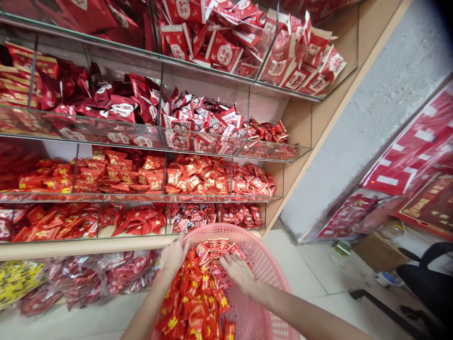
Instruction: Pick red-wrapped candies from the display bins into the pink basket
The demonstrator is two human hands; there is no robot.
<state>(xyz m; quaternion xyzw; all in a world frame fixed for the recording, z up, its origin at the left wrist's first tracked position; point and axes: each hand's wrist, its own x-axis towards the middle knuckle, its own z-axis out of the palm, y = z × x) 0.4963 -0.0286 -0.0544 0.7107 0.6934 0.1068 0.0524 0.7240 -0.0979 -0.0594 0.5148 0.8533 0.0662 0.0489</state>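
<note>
A pink plastic basket (279,274) with a perforated wall stands below the shelves. Inside it lies a heap of small red candy packets (198,293), many with yellow print. On the basket's far left rim is my left hand (174,255), closed around the edge with the thumb toward the inside. My right hand (239,274) reaches into the basket from the right. Its fingers are stretched out and lie on red packets near the far side of the heap. The undersides of those fingers are hidden.
Shelves with clear dividers (163,101) hold many red packets in front of me. Bagged packets (78,283) lie beneath the lowest shelf. To the right are a grey wall (347,108), red printed sheets (410,151), a cardboard box (377,252) and a black object (430,278).
</note>
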